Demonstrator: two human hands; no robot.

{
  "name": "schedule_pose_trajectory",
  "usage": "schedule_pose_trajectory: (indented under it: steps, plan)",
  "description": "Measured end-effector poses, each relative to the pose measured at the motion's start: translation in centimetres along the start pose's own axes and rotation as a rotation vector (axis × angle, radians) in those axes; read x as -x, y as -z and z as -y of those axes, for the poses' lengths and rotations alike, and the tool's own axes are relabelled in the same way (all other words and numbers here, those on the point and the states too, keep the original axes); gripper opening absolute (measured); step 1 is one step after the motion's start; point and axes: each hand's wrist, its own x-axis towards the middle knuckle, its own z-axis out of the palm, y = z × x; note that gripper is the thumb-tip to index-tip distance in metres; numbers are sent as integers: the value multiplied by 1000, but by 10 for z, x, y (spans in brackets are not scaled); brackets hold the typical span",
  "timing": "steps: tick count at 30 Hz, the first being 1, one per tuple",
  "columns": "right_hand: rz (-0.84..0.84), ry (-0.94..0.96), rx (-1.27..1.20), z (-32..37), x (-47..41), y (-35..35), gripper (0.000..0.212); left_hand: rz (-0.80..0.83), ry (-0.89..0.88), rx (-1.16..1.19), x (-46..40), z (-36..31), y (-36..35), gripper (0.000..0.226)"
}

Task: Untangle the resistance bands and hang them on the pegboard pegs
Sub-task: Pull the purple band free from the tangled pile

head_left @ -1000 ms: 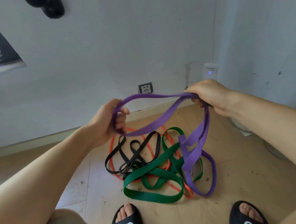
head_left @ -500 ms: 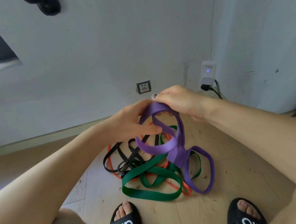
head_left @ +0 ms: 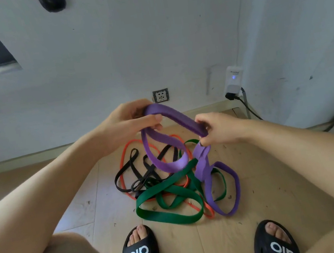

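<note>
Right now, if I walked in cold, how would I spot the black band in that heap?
Look at the wooden floor below the wall socket, where a pile of bands lies in front of the person's sandals. On the pile's left side sits the black band, looping inside the orange band. It is the thinnest and darkest strip, far narrower than the green band beside it.

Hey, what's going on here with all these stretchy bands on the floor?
A person is working a wide purple rubber resistance band out of a tangle. The left hand grips one end of its raised loop and the right hand pinches the other, while its lower part trails into the pile. The green band, thin black band and orange band lie knotted on the wooden floor.
</note>
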Motion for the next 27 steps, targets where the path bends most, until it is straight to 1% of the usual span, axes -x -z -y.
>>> schedule_pose_trajectory:
  steps: [1, 2, 4, 5, 6, 7, 8, 9, 10, 11, 12, 14, 15, 17, 19, 21, 23, 25, 27]
  plan:
    - [-22, -5, -19, -3, 1, 5, 27, 7, 28, -105, -1, 8, 3, 8]
    - [-41, -8, -41, -4, 1, 9, 29, 52, 64, -256, -3, 18, 5, 7]
    - [-81, 2, -90, -1, 2, 16, 33, 237, 165, -543, -3, 36, 5, 14]
    - [-105, 20, -109, 4, 2, 18, 35, 318, 204, -633, -3, 42, 4, 22]
    - [-134, 46, -124, 11, 1, 20, 36, 365, 226, -684, -3, 47, 2, 34]
    - [-165, 81, -139, 18, 1, 21, 37, 376, 239, -694, -2, 47, 0, 45]
    - [-196, 117, -158, 27, 1, 22, 37, 348, 232, -658, -1, 45, -2, 56]
    - [-218, 153, -180, 36, 1, 21, 36, 300, 190, -589, -2, 41, -5, 66]
    - [-229, 185, -198, 44, 1, 19, 36, 251, 118, -512, -4, 35, -9, 71]
    - [-233, 210, -213, 50, 2, 18, 36, 203, 53, -440, -6, 29, -13, 69]
    - [-235, 226, -224, 54, 3, 16, 36, 158, 5, -387, -9, 24, -17, 62]
    - [-235, 232, -241, 57, 3, 17, 37, 107, -41, -373, -12, 15, -20, 44]
    - [-226, 227, -244, 56, 3, 17, 38, 112, -41, -388, -12, 14, -20, 37]
    - [-156, 213, -209, 53, 4, 18, 42, 138, -43, -400, -12, 16, -16, 28]
    - [-52, 179, -88, 46, 5, 17, 40, 132, -62, -344, -11, 16, -12, 19]
    - [44, 135, 38, 37, 5, 15, 31, 81, -21, -181, -10, 13, -8, 17]
    - [73, 93, 44, 27, 5, 16, 29, 74, 22, -82, -8, 11, -6, 21]
    - [48, 60, -14, 19, 5, 20, 29, 115, 35, -187, -8, 16, -4, 23]
    - [1, 55, -54, 19, 5, 23, 34, 180, 85, -326, -7, 21, -1, 26]
